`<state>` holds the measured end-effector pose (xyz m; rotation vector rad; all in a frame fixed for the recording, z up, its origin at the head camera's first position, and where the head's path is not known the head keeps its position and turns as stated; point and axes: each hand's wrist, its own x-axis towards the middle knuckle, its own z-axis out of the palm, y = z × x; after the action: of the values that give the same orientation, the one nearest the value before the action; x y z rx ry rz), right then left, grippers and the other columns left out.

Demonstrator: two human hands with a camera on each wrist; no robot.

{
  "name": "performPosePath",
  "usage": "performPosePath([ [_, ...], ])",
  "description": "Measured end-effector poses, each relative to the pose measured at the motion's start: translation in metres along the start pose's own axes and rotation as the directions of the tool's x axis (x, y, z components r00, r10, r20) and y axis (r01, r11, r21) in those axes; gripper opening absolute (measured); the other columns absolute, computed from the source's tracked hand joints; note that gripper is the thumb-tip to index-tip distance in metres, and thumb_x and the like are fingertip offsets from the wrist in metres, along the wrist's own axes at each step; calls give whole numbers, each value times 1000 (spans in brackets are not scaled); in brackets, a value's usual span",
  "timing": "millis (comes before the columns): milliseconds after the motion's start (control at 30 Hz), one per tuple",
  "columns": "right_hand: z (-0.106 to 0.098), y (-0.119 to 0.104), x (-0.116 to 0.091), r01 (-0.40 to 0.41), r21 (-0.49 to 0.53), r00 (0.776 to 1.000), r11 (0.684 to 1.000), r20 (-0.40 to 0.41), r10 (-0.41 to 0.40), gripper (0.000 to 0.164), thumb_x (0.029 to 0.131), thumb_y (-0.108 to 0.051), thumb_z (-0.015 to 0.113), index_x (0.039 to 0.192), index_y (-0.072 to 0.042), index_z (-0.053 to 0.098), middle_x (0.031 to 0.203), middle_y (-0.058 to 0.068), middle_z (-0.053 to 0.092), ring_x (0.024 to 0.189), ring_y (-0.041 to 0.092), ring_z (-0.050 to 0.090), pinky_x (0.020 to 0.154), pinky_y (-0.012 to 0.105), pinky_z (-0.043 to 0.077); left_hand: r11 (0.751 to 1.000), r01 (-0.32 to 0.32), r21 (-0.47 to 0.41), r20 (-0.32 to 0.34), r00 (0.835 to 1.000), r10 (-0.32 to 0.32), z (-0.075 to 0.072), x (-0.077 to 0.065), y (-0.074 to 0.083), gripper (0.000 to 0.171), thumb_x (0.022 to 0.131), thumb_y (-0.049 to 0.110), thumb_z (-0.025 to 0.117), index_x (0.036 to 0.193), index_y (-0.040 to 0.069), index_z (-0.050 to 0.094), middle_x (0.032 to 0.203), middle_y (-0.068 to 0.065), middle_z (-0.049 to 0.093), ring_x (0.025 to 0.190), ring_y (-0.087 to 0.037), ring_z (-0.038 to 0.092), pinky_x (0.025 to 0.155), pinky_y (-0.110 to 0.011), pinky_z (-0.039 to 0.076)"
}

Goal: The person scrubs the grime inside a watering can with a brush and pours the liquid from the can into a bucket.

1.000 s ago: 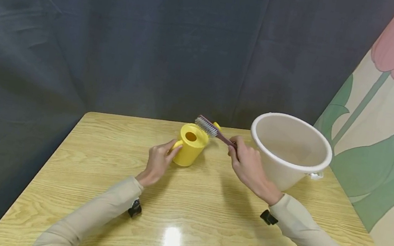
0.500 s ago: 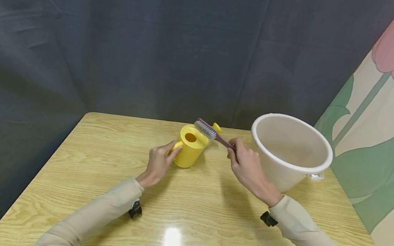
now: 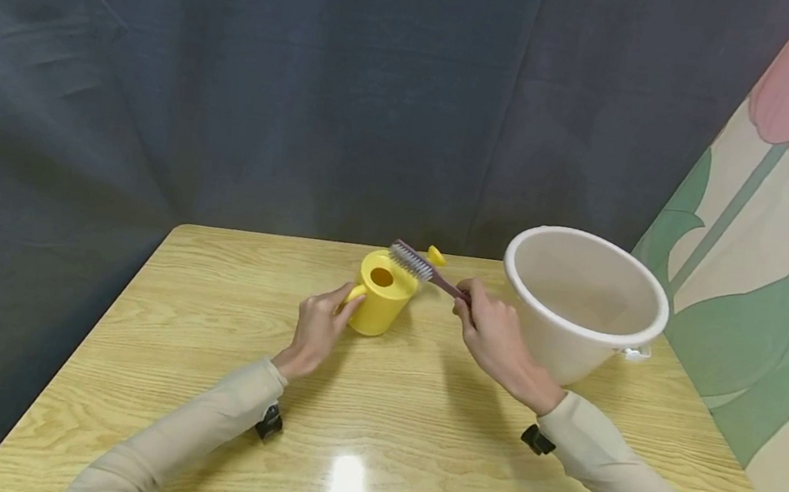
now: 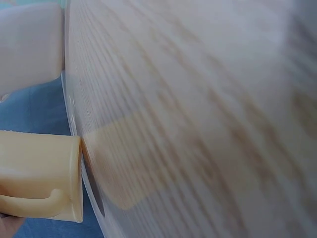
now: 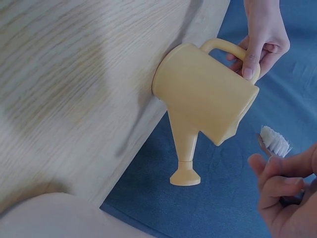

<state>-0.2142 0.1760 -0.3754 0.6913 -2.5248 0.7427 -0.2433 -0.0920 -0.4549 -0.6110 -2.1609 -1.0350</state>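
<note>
A small yellow watering can [image 3: 374, 310] stands near the back of the wooden table, its round top opening facing up. My left hand [image 3: 316, 327] grips the can's handle [image 4: 34, 204]; in the right wrist view the thumb and fingers of that left hand [image 5: 265, 47] curl round it. My right hand [image 3: 498, 340] holds a brush [image 3: 413, 260] by its slim purple handle. The pale bristles [image 5: 275, 141] overlap the can's top in the head view, beside the opening. Behind the brush shows the spout's flared tip [image 3: 436, 256], seen whole as a spout [image 5: 184, 148] in the right wrist view.
A large whitish bucket [image 3: 556, 336] stands close to the right of my right hand. The wooden table [image 3: 206, 295] ends at a dark curtain [image 3: 346, 105] behind, and a wall painted with a tulip [image 3: 754, 271] rises on the right.
The brush head has dropped slightly over the can, and more of the spout's tip shows behind it. Both hands keep their holds; the can stays nearly in place.
</note>
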Motion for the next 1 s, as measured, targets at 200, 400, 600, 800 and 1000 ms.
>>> performPosePath([
  [200, -1, -1, 1, 26, -22, 1000, 999, -13, -26, 8, 100, -3, 54, 107, -1, 57, 81, 4, 64, 57, 14, 49, 48, 32, 41, 1000, -8, 12, 6, 1000, 8, 0, -1, 0, 8, 96, 10, 66, 98, 3, 70, 72, -4, 66, 55, -10, 49, 49, -24, 44],
  [400, -1, -1, 0, 42, -42, 999, 998, -13, -43, 7, 99, -2, 55, 105, -1, 59, 77, 4, 61, 55, 14, 47, 45, 32, 39, 1000, -20, 20, 20, 1000, 20, 1, 1, 1, 10, 97, 10, 65, 100, 2, 70, 79, -8, 71, 58, -11, 55, 52, -26, 49],
  [600, -2, 0, 0, 67, -72, 997, 995, -31, -69, 7, 98, -2, 57, 104, -2, 61, 81, 6, 63, 56, 17, 50, 45, 35, 40, 1000, -24, 19, 51, 998, 22, 2, 2, 3, 12, 98, 10, 64, 103, 2, 70, 87, -11, 73, 60, -12, 58, 53, -26, 51],
  [800, -3, -4, 1, 77, -97, 997, 992, -25, -79, 10, 98, -4, 59, 105, -2, 65, 89, 9, 67, 64, 21, 59, 50, 41, 46, 999, -42, 22, 39, 998, 41, 2, 1, 5, 11, 95, 8, 67, 102, 1, 71, 86, -12, 73, 63, -15, 63, 55, -28, 54],
  [1000, -9, -9, 7, 137, -105, 986, 985, -82, -146, 11, 97, -4, 62, 105, -1, 68, 89, 10, 66, 64, 21, 60, 50, 41, 47, 997, -76, 31, 41, 996, 74, 2, 3, 6, 10, 94, 8, 68, 101, 1, 70, 88, -12, 74, 61, -14, 62, 53, -26, 53],
])
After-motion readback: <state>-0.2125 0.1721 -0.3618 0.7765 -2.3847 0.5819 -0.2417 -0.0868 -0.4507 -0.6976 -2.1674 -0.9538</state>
